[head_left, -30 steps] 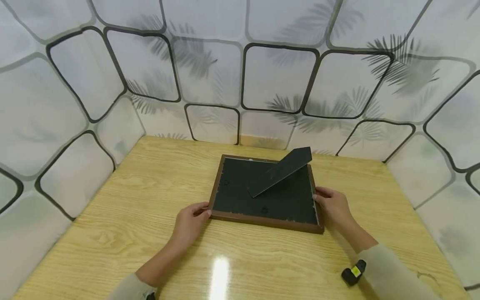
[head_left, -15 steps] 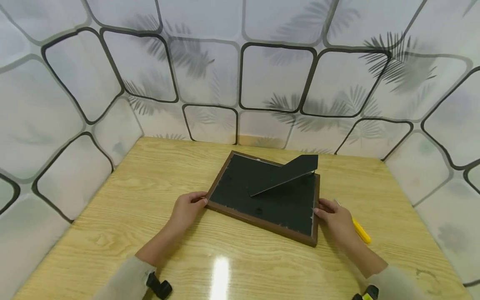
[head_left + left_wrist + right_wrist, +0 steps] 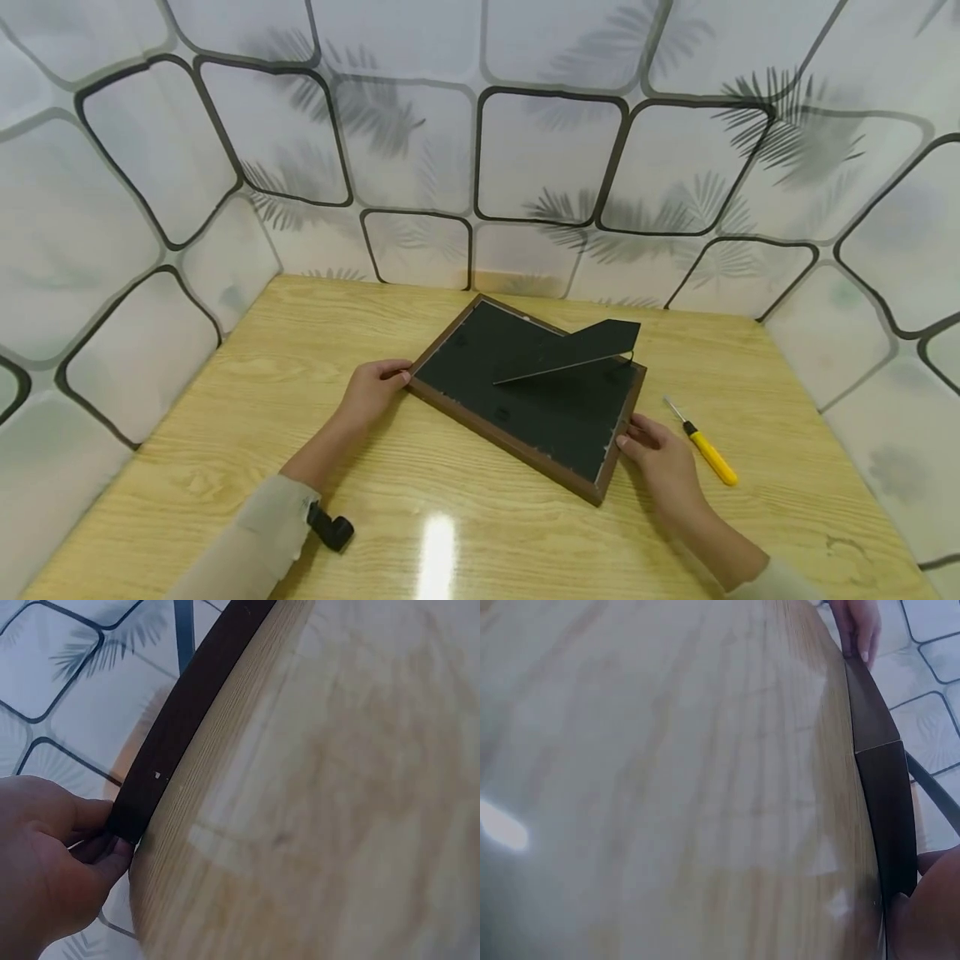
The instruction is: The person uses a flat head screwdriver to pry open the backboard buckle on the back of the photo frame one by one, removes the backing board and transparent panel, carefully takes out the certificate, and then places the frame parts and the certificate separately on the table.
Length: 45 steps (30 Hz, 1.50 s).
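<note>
A picture frame (image 3: 555,392) with a brown rim and black backing lies face down on the table, turned at an angle. Its black easel stand (image 3: 577,350) is folded out and sticks up toward the right. My left hand (image 3: 372,392) pinches the frame's left corner between thumb and fingers; the left wrist view shows this hand (image 3: 56,855) at the end of the dark rim (image 3: 172,727). With thumb and fingers, my right hand (image 3: 663,458) grips the right side of the frame near its front corner. The right wrist view shows only part of that hand (image 3: 932,915).
A screwdriver (image 3: 708,450) with a yellow handle lies on the table just right of my right hand. The wooden table (image 3: 247,400) is bounded by patterned fabric walls (image 3: 420,142) at the back and sides. A bright reflection shines near its front.
The frame has turned clockwise, its left corner moving away and its right front corner coming nearer. Both hands moved with it. The screwdriver, hidden at first, now shows fully.
</note>
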Available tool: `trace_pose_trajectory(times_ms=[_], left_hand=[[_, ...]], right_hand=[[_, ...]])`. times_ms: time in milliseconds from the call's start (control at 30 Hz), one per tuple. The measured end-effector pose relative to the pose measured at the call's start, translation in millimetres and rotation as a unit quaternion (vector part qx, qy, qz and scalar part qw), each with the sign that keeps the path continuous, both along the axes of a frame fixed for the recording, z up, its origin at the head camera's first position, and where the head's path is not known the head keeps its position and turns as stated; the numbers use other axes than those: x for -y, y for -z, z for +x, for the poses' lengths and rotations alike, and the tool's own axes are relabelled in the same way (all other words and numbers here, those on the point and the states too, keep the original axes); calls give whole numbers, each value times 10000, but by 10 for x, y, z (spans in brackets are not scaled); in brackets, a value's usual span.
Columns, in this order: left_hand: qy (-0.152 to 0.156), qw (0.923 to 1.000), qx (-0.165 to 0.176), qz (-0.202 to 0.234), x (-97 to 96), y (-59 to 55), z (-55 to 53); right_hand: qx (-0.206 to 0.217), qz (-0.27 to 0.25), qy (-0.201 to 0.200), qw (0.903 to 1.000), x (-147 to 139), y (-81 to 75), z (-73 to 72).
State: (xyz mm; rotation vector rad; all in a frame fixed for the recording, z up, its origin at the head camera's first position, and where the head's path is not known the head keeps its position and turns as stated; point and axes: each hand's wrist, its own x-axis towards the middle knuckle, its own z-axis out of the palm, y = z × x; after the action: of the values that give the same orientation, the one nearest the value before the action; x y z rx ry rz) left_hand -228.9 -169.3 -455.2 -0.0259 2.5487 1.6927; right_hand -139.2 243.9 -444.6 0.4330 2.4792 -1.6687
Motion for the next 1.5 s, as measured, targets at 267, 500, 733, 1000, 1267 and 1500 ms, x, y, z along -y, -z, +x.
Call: trace_pose_trajectory(times_ms=[267, 500, 733, 1000, 1267, 1500], left_hand=[[-184, 9984, -497, -193, -48, -46, 175], [-627, 9952, -744, -96, -265, -111, 459], [-736, 9944, -327, 680, -527, -22, 674], [-645, 9954, -413, 571, -620, 19, 646], [-741, 9958, -418, 328, -606, 90, 587], [-743, 9956, -474, 309, -604, 100, 522]], right_hand=[[-355, 604, -240, 9973, -179, -24, -160], [-942, 683, -290, 9928, -364, -65, -492], [-1330, 1180, -405, 9832, -473, -86, -887], [-911, 1252, -615, 9860, -524, -1, -1130], [-859, 1274, -754, 9853, -492, 39, -1160], [-833, 1213, -724, 9865, -508, 27, -1134]])
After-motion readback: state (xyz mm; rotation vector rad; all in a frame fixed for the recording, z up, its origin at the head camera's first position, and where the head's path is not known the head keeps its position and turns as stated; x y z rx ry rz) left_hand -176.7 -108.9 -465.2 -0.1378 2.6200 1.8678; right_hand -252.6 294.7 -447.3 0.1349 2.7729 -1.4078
